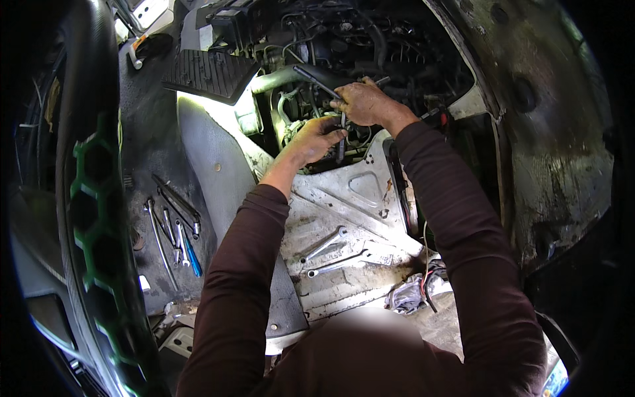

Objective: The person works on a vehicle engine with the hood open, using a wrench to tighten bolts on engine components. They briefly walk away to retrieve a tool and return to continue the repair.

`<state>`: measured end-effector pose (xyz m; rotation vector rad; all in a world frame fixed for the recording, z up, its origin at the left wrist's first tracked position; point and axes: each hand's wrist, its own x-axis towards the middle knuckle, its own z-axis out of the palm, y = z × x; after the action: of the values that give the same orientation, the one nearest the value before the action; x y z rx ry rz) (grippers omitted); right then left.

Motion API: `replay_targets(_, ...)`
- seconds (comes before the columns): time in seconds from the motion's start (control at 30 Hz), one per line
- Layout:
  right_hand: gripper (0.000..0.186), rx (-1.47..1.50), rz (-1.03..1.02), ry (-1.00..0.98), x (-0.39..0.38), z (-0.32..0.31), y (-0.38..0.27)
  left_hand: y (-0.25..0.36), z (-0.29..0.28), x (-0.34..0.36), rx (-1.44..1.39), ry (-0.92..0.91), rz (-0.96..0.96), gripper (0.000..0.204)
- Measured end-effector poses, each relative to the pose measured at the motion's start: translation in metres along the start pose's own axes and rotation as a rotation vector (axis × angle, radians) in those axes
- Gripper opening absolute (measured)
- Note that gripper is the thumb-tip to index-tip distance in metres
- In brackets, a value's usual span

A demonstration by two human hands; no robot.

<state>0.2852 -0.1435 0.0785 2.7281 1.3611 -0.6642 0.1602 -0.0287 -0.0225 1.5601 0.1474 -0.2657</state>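
My right hand [366, 102] is closed round a socket wrench, whose long metal handle [313, 81] sticks out to the upper left. Just below it, my left hand [317, 140] has its thumb and fingers closed on the upright metal shaft [342, 135] beneath the handle. The shaft points down among the hoses and metal parts of the engine [337, 46]. Where its lower end sits is hidden in the dark bay.
Two wrenches [338, 262] lie on the pale metal cover [350, 198] nearer me. More hand tools [173, 228] rest on the floor at left, beside the steering wheel [96, 198]. A ribbed pedal pad [210, 74] is at upper left; a crumpled rag [408, 295] lies at lower right.
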Motion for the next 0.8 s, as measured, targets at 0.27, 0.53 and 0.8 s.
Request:
replay_targets(0.27,0.043,0.059,-0.232,0.111,0.009,0.009,-0.001,-0.008,0.001,-0.003,-0.136,0.002,0.045,0.026)
replay_targets(0.53,0.037,-0.183,-0.337,0.162,-0.011,-0.013,-0.018,0.001,0.005,-0.014,-0.112,0.137,0.062,0.016)
replay_targets(0.8,0.034,-0.155,-0.204,0.073,-0.007,-0.017,-0.030,-0.011,-0.004,-0.006,0.096,0.147,0.173,0.017)
